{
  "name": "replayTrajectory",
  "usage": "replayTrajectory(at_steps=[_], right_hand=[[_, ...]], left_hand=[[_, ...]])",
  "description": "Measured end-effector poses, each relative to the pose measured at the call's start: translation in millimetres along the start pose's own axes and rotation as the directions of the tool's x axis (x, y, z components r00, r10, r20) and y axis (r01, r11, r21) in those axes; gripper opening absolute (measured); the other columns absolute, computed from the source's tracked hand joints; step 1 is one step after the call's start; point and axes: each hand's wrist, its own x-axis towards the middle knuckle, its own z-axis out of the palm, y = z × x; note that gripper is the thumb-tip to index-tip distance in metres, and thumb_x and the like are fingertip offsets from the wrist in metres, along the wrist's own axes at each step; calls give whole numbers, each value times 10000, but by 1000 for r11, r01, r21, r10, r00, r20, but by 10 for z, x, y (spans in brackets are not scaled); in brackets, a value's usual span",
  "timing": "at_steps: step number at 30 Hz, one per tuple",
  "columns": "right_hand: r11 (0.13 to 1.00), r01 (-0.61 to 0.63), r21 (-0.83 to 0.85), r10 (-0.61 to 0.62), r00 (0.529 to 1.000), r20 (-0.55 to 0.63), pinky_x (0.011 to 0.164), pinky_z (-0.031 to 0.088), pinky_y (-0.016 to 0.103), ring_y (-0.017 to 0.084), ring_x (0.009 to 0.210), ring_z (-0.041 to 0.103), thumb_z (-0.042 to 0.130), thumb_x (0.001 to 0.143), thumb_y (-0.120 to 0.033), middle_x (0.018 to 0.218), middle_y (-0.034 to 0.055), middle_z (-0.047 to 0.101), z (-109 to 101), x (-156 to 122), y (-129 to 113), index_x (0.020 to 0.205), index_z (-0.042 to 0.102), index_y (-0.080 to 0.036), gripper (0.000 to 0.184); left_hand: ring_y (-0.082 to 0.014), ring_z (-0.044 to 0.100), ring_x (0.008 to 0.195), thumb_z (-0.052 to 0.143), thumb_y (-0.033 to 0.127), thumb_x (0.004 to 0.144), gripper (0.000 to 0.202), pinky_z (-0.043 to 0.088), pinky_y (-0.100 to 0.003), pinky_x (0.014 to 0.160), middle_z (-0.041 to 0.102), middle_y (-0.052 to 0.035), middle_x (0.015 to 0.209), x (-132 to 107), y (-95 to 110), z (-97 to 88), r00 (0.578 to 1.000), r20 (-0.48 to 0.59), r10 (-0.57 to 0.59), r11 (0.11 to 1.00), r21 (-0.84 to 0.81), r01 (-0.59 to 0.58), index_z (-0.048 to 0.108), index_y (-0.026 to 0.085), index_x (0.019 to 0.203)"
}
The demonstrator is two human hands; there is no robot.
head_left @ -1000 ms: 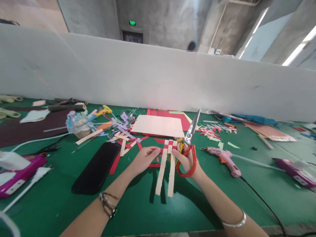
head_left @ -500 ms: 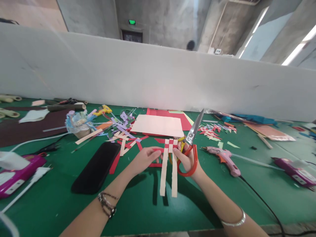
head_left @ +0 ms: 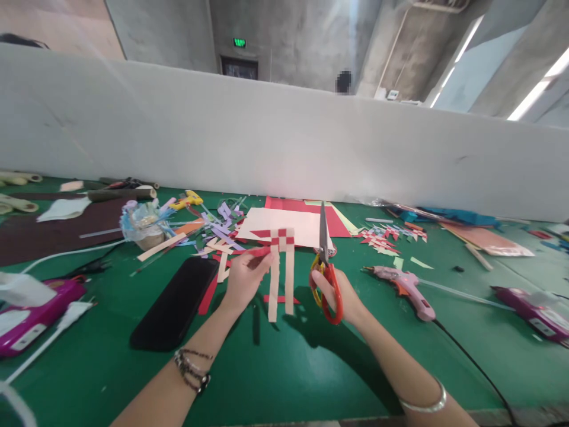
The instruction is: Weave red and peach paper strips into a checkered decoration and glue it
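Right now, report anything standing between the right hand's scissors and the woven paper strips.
Nothing visible does: an open gap separates the scissors in the right hand from the woven paper strips in the left hand.

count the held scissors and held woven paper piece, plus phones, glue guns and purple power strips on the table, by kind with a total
Held scissors: 1
Woven paper piece: 1
Phone: 1
Glue guns: 2, pink gun and yellow gun
Purple power strips: 2, left strip and right strip
Total: 7

Head cam, fwd/down, tbl (head_left: 275,382) near
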Motion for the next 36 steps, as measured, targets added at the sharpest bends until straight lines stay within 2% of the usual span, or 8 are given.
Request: replayTrajectory(at_steps=[5, 8, 11, 16, 21, 26, 36], right_hand=[[957, 149, -251, -124, 986, 114, 547, 321, 249, 121, 562, 379, 390, 831, -501, 637, -17, 434, -19, -42, -63, 717, 376, -206, 317], [923, 142, -357, -103, 987, 126, 518, 272, 233, 106, 520, 320, 370, 832, -484, 582, -31, 386, -41, -35, -81, 642, 319, -209, 337], [872, 130, -472, -66, 987, 149, 498, 222, 228, 92, 485, 255, 434, 799, -459, 540, -42, 369, -62, -25, -96, 596, 299, -205, 352], [832, 134, -538, -28, 979, 202, 486, 195, 225, 96, 466, 237, 453, 788, -480, 521, -49, 365, -64, -39, -151, 593, 288, -211, 371], [806, 146, -573, -12, 973, 231, 496, 200, 226, 101, 470, 308, 467, 783, -484, 542, -37, 411, -30, -52, -175, 597, 311, -212, 364], [788, 116, -604, 6, 981, 196, 493, 189, 229, 101, 465, 294, 455, 794, -491, 537, -35, 418, -19, -49, -158, 602, 312, -210, 369], [761, 99, -641, 8, 987, 161, 490, 175, 235, 105, 462, 313, 456, 792, -506, 540, -25, 440, -17, -46, -177, 598, 344, -211, 371]], left_hand=[[-135, 585, 559, 645, 382, 659, 270, 479, -233, 558, 642, -18, 590, 70, 73, -93, 982, -174, 68, 997, -20, -73, 684, 123, 725], [-140, 595, 559, 653, 388, 652, 278, 490, -236, 551, 649, -23, 594, 94, 62, -118, 968, -242, 64, 995, -58, -81, 679, 119, 716], [-142, 606, 578, 652, 394, 659, 287, 500, -240, 562, 661, -32, 627, 114, 30, -140, 960, -275, 51, 991, -108, -83, 676, 118, 731], [-147, 619, 620, 656, 376, 664, 257, 505, -240, 588, 671, -43, 660, 148, -4, -176, 934, -349, 74, 987, -111, -120, 662, 121, 696], [-149, 618, 614, 658, 370, 651, 261, 503, -242, 577, 671, -42, 661, 156, 15, -179, 933, -354, 69, 989, -101, -112, 666, 117, 715], [-150, 622, 625, 649, 370, 659, 264, 499, -236, 571, 675, -42, 680, 152, 22, -184, 931, -356, 82, 987, -100, -125, 669, 119, 737], [-172, 635, 669, 653, 366, 650, 270, 503, -251, 590, 678, -45, 704, 118, 35, -144, 962, -269, 49, 983, -160, -95, 671, 120, 760]])
